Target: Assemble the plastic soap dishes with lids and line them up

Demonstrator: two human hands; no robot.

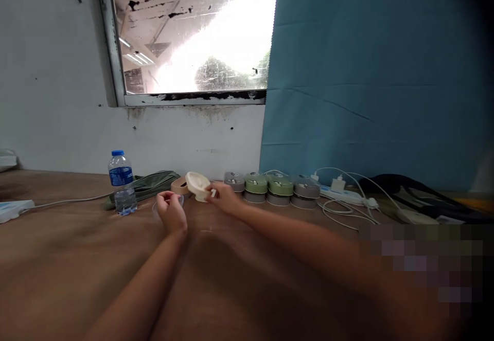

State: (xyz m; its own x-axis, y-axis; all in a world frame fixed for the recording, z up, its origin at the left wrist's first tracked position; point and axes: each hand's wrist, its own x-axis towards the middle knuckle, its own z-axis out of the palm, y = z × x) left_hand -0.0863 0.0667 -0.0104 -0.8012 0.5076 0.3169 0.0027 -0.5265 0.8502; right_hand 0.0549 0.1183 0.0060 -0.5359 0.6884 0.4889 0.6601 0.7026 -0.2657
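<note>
My right hand [224,198] is closed on the near right edge of a cream-coloured oval container part [197,185], which is tilted so its hollow side shows. To its left, my left hand [171,211] has its fingers curled around the edge of a clear plastic cover [156,211], mostly hidden by the hand. Just behind, a peach-coloured box [178,185] rests on the table, partly covered by the cream part. The two hands are apart.
Several lidded boxes in grey [306,192] and green [280,189] line the wall. A water bottle [122,181] and a dark green pouch [154,185] stand left. On the right lie a power strip [343,195], white cables [339,211] and a black bag [409,192].
</note>
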